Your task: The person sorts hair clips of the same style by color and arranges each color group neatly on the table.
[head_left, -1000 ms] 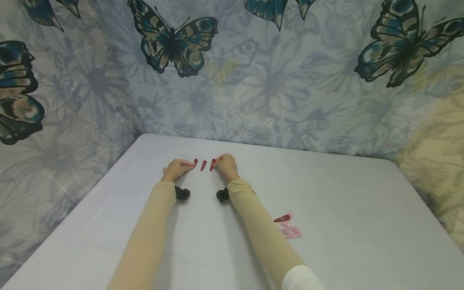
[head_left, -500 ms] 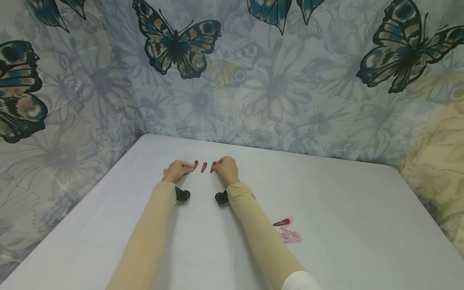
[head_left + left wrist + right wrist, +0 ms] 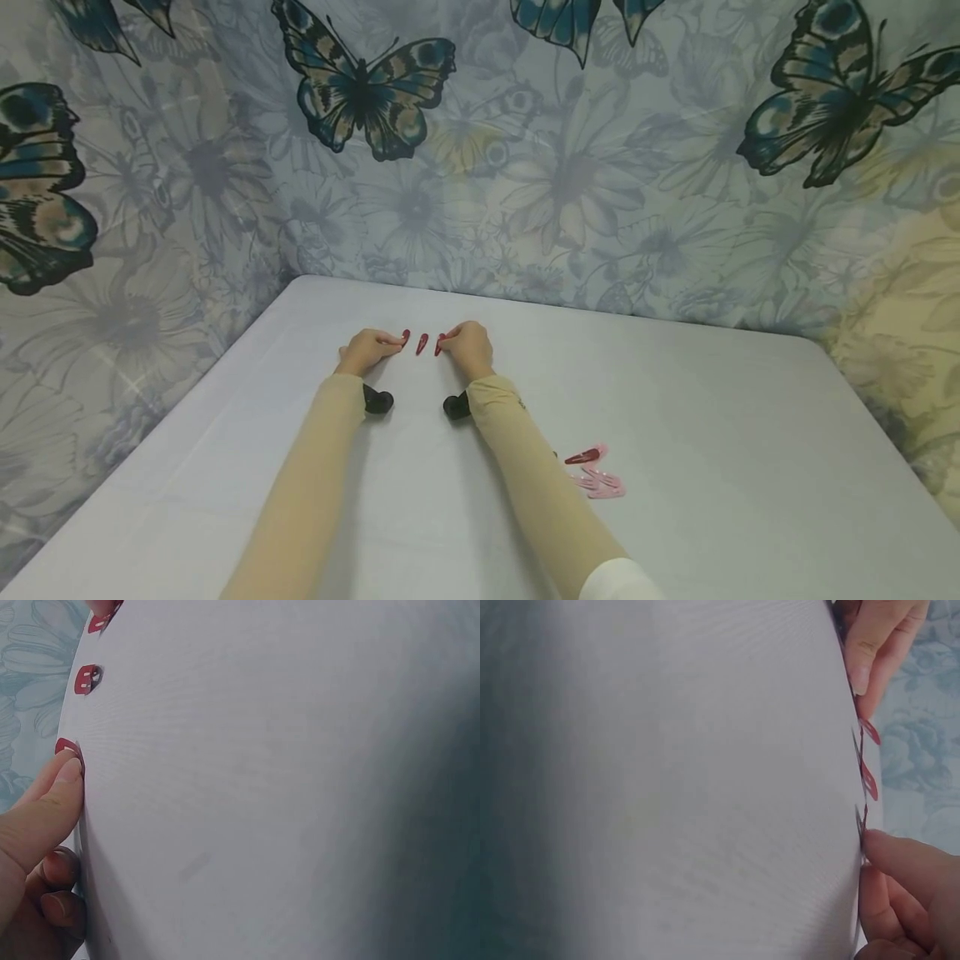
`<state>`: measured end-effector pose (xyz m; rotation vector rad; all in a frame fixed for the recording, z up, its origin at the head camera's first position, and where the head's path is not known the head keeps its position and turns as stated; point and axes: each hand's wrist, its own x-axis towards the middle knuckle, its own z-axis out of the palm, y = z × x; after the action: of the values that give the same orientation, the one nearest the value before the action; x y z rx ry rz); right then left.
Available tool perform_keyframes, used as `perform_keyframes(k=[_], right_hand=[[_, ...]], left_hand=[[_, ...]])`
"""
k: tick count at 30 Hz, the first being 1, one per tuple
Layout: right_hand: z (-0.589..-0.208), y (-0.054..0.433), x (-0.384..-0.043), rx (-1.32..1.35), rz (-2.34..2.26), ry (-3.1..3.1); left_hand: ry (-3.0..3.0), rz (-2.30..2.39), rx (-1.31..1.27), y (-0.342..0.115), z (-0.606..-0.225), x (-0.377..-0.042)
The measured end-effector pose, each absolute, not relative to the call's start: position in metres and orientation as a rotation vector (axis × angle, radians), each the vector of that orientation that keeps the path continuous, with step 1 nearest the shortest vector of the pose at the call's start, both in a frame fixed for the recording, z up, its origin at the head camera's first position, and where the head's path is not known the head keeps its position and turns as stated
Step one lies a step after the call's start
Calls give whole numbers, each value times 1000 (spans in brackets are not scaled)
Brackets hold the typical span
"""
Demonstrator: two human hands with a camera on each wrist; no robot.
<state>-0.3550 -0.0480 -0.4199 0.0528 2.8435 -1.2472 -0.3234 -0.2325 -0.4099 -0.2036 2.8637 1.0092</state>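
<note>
Three red snap hair clips lie in a row near the far side of the white table. My left hand (image 3: 367,350) pinches the left hair clip (image 3: 406,337) between thumb and finger. My right hand (image 3: 470,346) pinches the right hair clip (image 3: 439,343), partly covering it. Between the hands, untouched, lies the middle hair clip (image 3: 422,343), slanted much like the others. In the left wrist view the left thumb rests on its clip (image 3: 67,745), with the middle clip (image 3: 85,679) farther up. The right wrist view has the right thumb at its clip's end.
Beside my right forearm lies a loose group of pink hair clips (image 3: 606,486) with a dark red hair clip (image 3: 583,457); the sleeve may hide part of it. Black wrist cameras (image 3: 378,402) sit under both wrists. A butterfly-patterned wall covering (image 3: 562,208) meets the table's far edge.
Both hands keep their grip on the outer clips, which stay in place. My right forearm has shifted slightly left, uncovering a little more of the clip group beside it.
</note>
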Motion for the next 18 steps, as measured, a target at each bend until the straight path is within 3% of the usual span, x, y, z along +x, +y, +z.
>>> perform_keyframes(k=[9,18], right_hand=[[-419,-45,-345,57,-1358,2804],[-401,-26,-329,-182,-1426,2748]], left_hand=[[2870,1003,-176,-233,-411,-321],[2877,982,-178,-232,-412,-324]])
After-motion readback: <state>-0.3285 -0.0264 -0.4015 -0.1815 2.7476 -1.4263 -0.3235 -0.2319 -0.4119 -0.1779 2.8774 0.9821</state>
